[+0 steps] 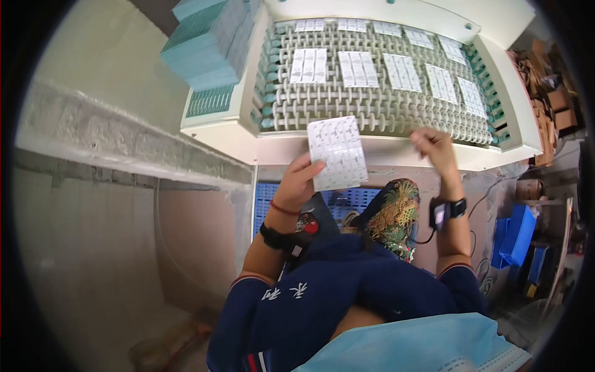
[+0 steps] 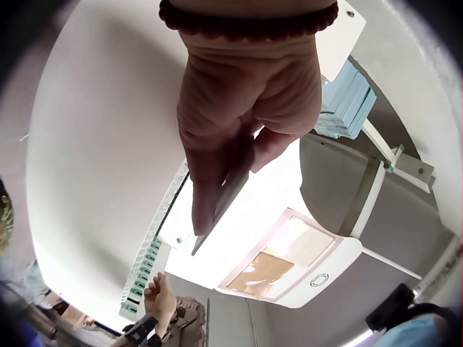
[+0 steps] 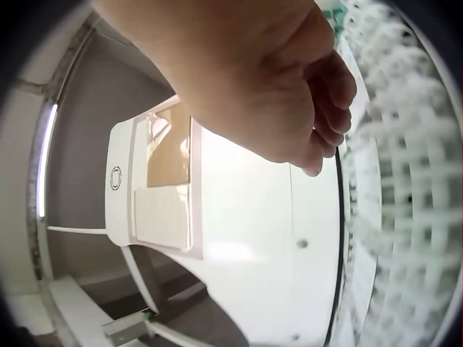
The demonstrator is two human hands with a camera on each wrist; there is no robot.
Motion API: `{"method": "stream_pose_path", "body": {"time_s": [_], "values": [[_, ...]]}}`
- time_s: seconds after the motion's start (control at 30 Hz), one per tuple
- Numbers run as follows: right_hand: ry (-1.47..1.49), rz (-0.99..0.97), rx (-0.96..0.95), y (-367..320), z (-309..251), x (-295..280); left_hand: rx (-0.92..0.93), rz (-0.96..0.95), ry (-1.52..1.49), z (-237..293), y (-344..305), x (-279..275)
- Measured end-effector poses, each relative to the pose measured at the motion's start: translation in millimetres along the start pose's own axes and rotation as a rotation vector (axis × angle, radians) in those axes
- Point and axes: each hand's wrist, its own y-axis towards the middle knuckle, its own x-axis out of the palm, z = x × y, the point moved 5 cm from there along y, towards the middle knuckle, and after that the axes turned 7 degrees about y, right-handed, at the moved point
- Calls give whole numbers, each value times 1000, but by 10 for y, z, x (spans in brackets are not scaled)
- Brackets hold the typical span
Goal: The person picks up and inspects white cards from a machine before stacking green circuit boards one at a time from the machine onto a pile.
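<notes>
My left hand [image 1: 299, 180] grips a flat white panel [image 1: 338, 153] printed with rows of small dark marks, thumb on its face, in front of the roller conveyor [image 1: 297, 118]. In the left wrist view the panel [image 2: 226, 195] shows edge-on, pinched between thumb and fingers. Near the conveyor's front edge is my right hand [image 1: 439, 150], slightly blurred. Its fingers are loosely bent with nothing between them, as the right wrist view also shows. Several similar panels [image 1: 357, 69] lie in two rows on the rollers.
Stacked blue-green blocks [image 1: 207, 46] stand at the conveyor's left corner. A pale machine housing [image 1: 403, 9] rises behind the rollers. Blue bins [image 1: 515, 234] are at the right, below brown scrap pieces [image 1: 548, 102]. A concrete ledge [image 1: 124, 133] runs along the left.
</notes>
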Motion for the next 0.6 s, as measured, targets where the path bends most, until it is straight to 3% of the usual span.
{"method": "stream_pose_path", "body": {"time_s": [0.07, 0.17, 0.47, 0.6], "values": [[283, -147, 135, -189, 11, 567, -20, -80, -7, 47, 37, 98], [332, -191, 190, -303, 60, 1021, 31, 18, 60, 33, 74, 54], [404, 1, 154, -159, -20, 976, 85, 159, 288, 270, 312, -97], [124, 102, 127, 119, -40, 736, 300, 430, 1274, 638, 579, -311]]}}
